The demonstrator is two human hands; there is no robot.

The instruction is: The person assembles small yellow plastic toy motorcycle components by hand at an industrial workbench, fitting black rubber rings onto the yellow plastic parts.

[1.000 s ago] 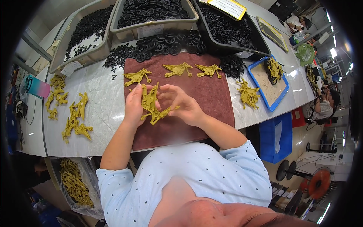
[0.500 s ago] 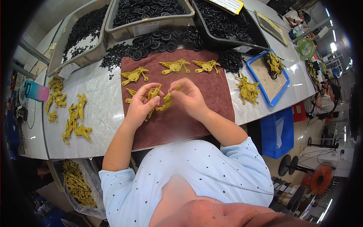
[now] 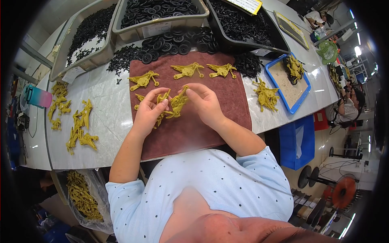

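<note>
L hand (image 3: 148,111), fingers nearly closed, pinches yellow part (image 3: 163,97); R hand (image 3: 206,106), ditto, pinches yellow piece (image 3: 177,105) nearby, can't tell if joined. Both abv. maroon towel (image 3: 190,137) on tabletop (image 3: 111,117).

Around one brown cloth (image 3: 190,139) stand three bins: two gray bins (image 3: 182,24) at 10 and 11 o'clock, one black bin (image 3: 233,45) at 1. Three yellow pieces (image 3: 188,70) lie at 12, and a fourth (image 3: 139,98) partly shows at 9 (those in the left hand (image 3: 149,113) and right hand (image 3: 207,107) overlap too much to count). Yellow heaps (image 3: 266,96): two at 9, one at 3. One blue tray (image 3: 279,95) sits between 2 and 3.
</note>
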